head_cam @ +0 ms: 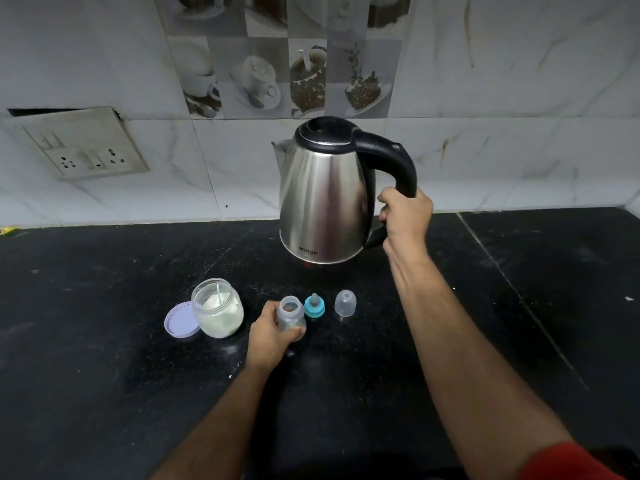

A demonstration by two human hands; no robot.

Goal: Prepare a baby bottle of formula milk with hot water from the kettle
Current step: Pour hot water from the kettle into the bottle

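1. Nearest the camera, the left hand (272,336) is wrapped around the lower body of the baby bottle (291,315), fingers closed on it. The bottle stands upright on the black counter (104,375), mouth open and facing up.
2. The bottle is small, translucent and grey-tinted; I cannot tell whether it holds any powder or liquid.
3. Just right of the bottle sits the teal nipple ring (314,307), teat upward, and beyond that the clear cap (345,302); both are off the bottle and apart from each other.
4. Left of the bottle stands the open powder jar (217,312), with white formula and a thin scoop handle inside. Its lilac lid (180,320) lies flat, touching the jar's left side.
5. Farther back, the right hand (407,216) is clenched on the lower part of the kettle's black handle. The steel kettle (323,192) is upright, lid shut, at or just above the counter.
6. Governing relation: the bottle mouth lies toward the camera and slightly left of the kettle. The spout points left and away from the gripping hand. Judgement: the kettle must come forward and tip leftward over a narrow opening; hot spill onto the left hand is the risk.
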